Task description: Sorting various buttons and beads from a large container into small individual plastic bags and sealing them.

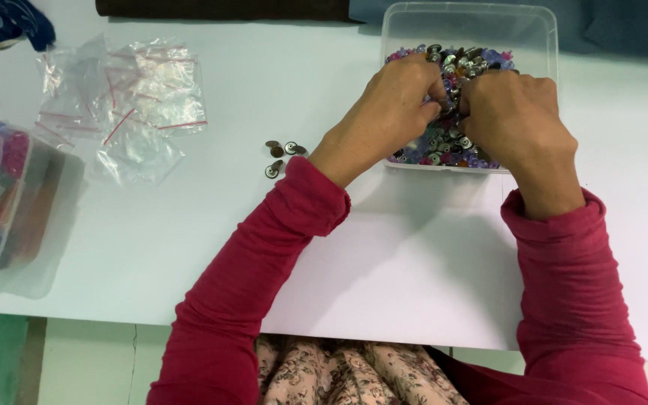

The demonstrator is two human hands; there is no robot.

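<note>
Digging both hands (395, 105) (515, 112) | clear tub (541, 30) | mixed metal/purple buttons (481, 60)

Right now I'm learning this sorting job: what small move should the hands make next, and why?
Probably lift the left hand out and set a metal button beside the small pile of metal buttons on the table; both hands, the right hand too, are digging in the clear tub.

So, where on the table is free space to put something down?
Bare table lies between the bags and the tub, and in front of the tub between both sleeves. Right of the tub is free too. The far left is crowded with bags and a box; a few studs lie beside the left hand.
</note>
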